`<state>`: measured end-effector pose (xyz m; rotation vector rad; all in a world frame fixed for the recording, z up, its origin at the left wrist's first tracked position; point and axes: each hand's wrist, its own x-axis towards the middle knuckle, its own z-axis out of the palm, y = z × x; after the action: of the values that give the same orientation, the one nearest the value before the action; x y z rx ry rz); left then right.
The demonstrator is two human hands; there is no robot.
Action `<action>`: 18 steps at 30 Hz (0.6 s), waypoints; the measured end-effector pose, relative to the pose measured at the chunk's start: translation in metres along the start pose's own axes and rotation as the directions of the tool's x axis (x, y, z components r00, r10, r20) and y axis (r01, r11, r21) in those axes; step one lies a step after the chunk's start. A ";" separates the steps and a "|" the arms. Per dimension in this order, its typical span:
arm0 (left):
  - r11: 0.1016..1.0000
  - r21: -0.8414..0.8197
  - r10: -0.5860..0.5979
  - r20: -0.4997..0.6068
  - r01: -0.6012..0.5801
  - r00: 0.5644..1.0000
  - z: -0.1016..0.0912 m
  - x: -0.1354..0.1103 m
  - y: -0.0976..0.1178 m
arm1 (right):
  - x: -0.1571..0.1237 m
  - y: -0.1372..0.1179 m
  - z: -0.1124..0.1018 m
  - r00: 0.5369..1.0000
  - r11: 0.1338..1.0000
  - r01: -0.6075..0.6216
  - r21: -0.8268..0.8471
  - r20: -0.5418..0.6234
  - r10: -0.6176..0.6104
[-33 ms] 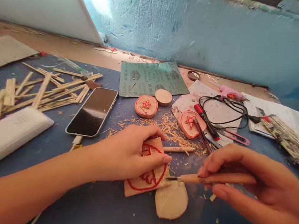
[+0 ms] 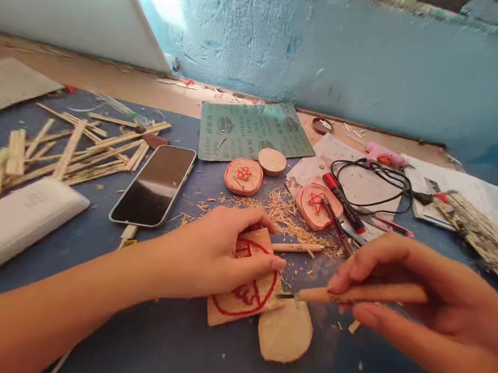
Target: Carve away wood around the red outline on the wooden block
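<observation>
My left hand (image 2: 216,255) grips a flat, squarish piece of wood (image 2: 242,309), thumb on top and fingers at its far edge. A red circle with red markings inside is drawn on this wood, partly covered by the hand. Between the fingers of my right hand (image 2: 412,294) is a wood carving tool (image 2: 322,295) with a wooden handle. Its dark metal tip is at the right edge of the wood, just outside the red line. A plain round wood slice (image 2: 285,334) lies partly under that edge. Beyond it rests a second wooden-handled tool (image 2: 298,248).
Wood shavings (image 2: 284,209) are scattered behind my hands, near wood slices marked with a red flower (image 2: 243,176) and star (image 2: 318,205). A phone (image 2: 155,185), bamboo strips (image 2: 93,153) and white block (image 2: 28,222) are left. Markers (image 2: 344,201), a black cable (image 2: 372,184) and glue gun (image 2: 385,155) are right.
My right hand and the carving tool have shifted very slightly up and left. The left hand and the wood stay in practically the same place.
</observation>
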<state>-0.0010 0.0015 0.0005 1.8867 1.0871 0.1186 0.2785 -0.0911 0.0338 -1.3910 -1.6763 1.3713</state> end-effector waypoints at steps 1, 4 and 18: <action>1.000 -0.008 0.008 0.011 -0.008 1.000 -0.001 0.000 -0.001 | 0.002 -0.003 0.003 1.000 1.000 0.020 0.014 -0.021 -0.020; 0.999 -0.023 0.029 0.017 -0.029 0.999 -0.003 0.002 -0.003 | 0.012 -0.010 0.012 0.989 0.990 0.140 -0.007 -0.040 -0.140; 0.987 0.024 0.160 -0.090 -0.159 0.983 0.006 0.003 -0.006 | 0.057 -0.025 0.076 0.964 0.723 0.195 0.663 0.007 -0.267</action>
<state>-0.0005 0.0005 -0.0084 1.9984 0.9985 0.2906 0.1853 -0.0627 0.0224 -0.6817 -1.1722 1.6758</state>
